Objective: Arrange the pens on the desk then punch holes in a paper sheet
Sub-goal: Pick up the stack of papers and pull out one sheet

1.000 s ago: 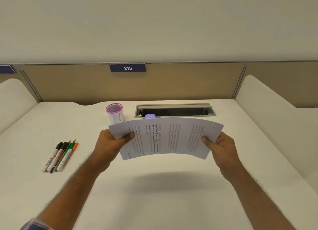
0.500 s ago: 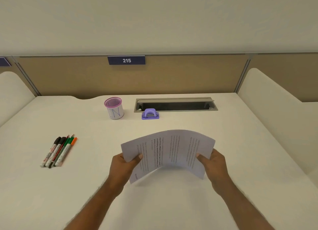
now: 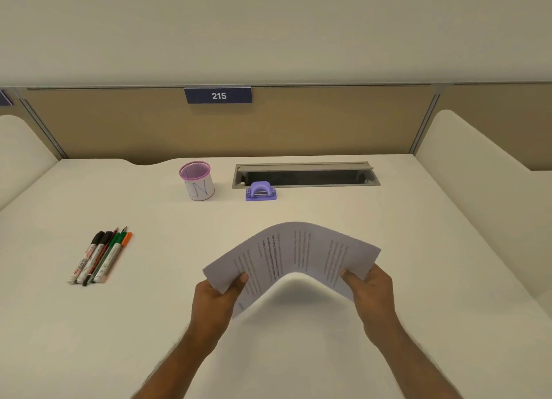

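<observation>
Each hand's grip — left hand [image 3: 215, 300], right hand [image 3: 370, 292] — pinches the arched paper sheet [image 3: 294, 257]; hole punch [image 3: 260, 191] beyond, pens [image 3: 100, 257] left.

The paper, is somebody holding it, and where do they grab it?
Yes. Both hands hold the paper above the desk: the left hand pinches its left end, the right hand its right end, so it arches up.

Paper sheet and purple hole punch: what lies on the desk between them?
Nothing: in the head view, only bare desk separates the paper sheet from the hole punch.
</observation>
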The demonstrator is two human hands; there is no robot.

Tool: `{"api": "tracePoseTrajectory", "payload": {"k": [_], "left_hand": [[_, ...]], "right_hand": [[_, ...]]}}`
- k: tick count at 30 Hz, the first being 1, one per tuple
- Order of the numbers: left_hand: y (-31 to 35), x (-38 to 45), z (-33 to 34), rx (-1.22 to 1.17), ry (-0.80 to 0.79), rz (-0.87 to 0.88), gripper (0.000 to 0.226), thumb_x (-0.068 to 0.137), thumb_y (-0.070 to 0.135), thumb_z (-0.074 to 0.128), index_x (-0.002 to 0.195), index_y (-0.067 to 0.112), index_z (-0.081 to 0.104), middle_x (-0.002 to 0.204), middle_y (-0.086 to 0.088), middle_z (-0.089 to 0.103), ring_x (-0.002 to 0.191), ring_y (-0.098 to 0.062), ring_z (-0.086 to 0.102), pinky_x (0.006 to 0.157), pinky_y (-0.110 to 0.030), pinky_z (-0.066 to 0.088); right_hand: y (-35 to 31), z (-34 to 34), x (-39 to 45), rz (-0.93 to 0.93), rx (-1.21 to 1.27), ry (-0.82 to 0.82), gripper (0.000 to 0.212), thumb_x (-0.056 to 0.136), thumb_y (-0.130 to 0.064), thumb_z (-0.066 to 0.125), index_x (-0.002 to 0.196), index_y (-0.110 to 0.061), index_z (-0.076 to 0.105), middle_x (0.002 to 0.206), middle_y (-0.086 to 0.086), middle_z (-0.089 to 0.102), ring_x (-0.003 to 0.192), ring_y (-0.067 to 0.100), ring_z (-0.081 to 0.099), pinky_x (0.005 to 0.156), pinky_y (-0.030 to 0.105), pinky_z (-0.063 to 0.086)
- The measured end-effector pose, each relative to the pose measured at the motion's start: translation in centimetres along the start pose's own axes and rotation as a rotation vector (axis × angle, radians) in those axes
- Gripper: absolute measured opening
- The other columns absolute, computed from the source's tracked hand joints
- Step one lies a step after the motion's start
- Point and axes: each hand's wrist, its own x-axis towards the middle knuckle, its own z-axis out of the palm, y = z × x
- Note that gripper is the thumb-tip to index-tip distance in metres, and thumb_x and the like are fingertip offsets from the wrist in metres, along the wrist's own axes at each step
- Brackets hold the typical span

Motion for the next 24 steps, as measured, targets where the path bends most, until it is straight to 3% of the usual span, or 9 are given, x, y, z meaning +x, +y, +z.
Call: {"api": "tracePoseTrajectory", "payload": {"k": [2,4,8,11,15,18,24], "left_hand": [[-0.3,-0.2,0.1,-0.005,-0.025,-0.025,0.023,0.087,0.022,0.072,0.111,0.025,0.071,0.099,0.006,0.077,0.092,-0.018,0.073,0.072,-0.03,0.061],[-0.5,-0.6,0.3,-0.002,-0.023,-0.035,0.022,0.088,0.019,0.072,0.109,0.026,0.07,0.098,0.007,0.077,0.093,-0.016,0.072,0.07,-0.026,0.06],[-0.4,-0.7,0.1,0.033,-0.007,0.011,0.017,0.087,0.021,0.073,0.099,0.034,0.07,0.091,0.014,0.078,0.086,-0.01,0.073,0.061,-0.016,0.057],[-0.7,-0.7,0.4,0.048,-0.031,-0.02,0.021,0.089,0.021,0.071,0.109,0.028,0.068,0.1,0.01,0.075,0.093,-0.014,0.07,0.064,-0.017,0.056],[-0.6,-0.7,0.3,0.057,-0.011,0.002,0.018,0.089,0.023,0.071,0.099,0.037,0.068,0.091,0.016,0.077,0.087,-0.007,0.072,0.061,-0.014,0.056],[-0.9,-0.5,0.3,0.046,-0.019,-0.023,0.021,0.091,0.021,0.069,0.111,0.028,0.067,0.1,0.011,0.074,0.092,-0.012,0.07,0.063,-0.015,0.057],[-0.8,-0.5,0.4,0.048,0.011,-0.015,0.019,0.091,0.015,0.068,0.104,0.029,0.067,0.097,0.012,0.073,0.09,-0.013,0.07,0.057,-0.014,0.056]], "right_hand": [[0.4,0.1,0.0,0.02,-0.015,-0.025,0.026,0.087,-0.002,0.064,0.093,-0.026,0.069,0.085,-0.012,0.074,0.082,0.006,0.069,0.057,0.013,0.05],[0.8,0.2,-0.2,0.039,-0.028,-0.031,0.025,0.087,-0.001,0.065,0.1,-0.022,0.069,0.089,-0.012,0.072,0.087,0.007,0.067,0.06,0.013,0.048],[0.9,0.1,-0.2,0.005,-0.011,0.006,0.023,0.086,-0.004,0.066,0.088,-0.027,0.069,0.078,-0.018,0.074,0.075,0.0,0.069,0.053,0.007,0.049],[1.3,0.3,-0.5,0.022,-0.016,-0.013,0.023,0.087,-0.005,0.067,0.098,-0.024,0.069,0.087,-0.015,0.073,0.083,0.005,0.068,0.054,0.007,0.049],[1.5,0.7,-0.8,-0.014,-0.005,0.007,0.024,0.088,-0.007,0.067,0.096,-0.029,0.068,0.086,-0.018,0.073,0.08,0.0,0.069,0.056,0.006,0.049],[1.7,1.0,-0.8,-0.004,-0.02,-0.017,0.022,0.089,-0.01,0.066,0.106,-0.024,0.067,0.095,-0.015,0.072,0.084,0.0,0.067,0.057,0.006,0.049],[2.3,1.2,-0.8,0.0,-0.033,-0.022,0.024,0.089,-0.01,0.066,0.112,-0.019,0.066,0.1,-0.012,0.072,0.094,0.007,0.067,0.061,0.01,0.052]]}}
